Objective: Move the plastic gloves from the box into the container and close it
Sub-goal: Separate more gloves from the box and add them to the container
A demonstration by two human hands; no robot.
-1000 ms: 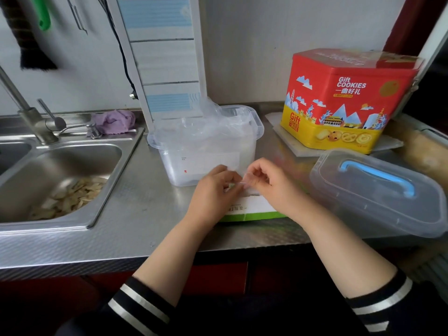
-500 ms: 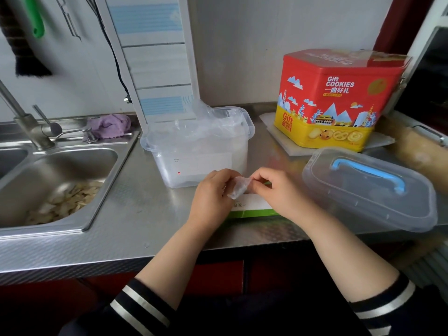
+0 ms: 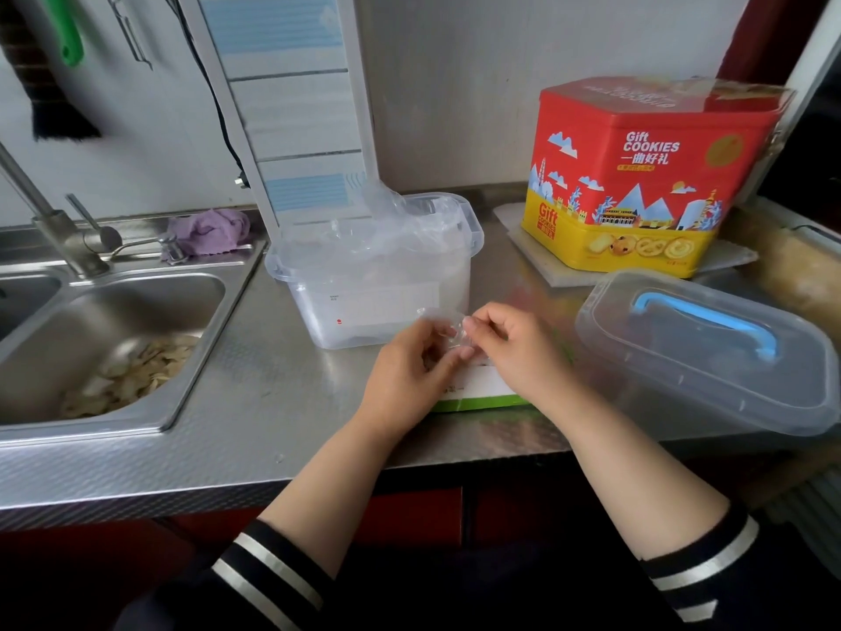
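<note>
While pinched: one glove (image 3: pixel 440 322), two hands.

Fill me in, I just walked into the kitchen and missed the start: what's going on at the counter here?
A person is moving thin plastic gloves out of a green and white box into a clear container on the steel counter. Both the left hand and the right hand pinch one clear glove just above the box, in front of the container. The container is open, with clear plastic already bunched inside. Its lid, with a blue handle, lies to the right on the counter.
</note>
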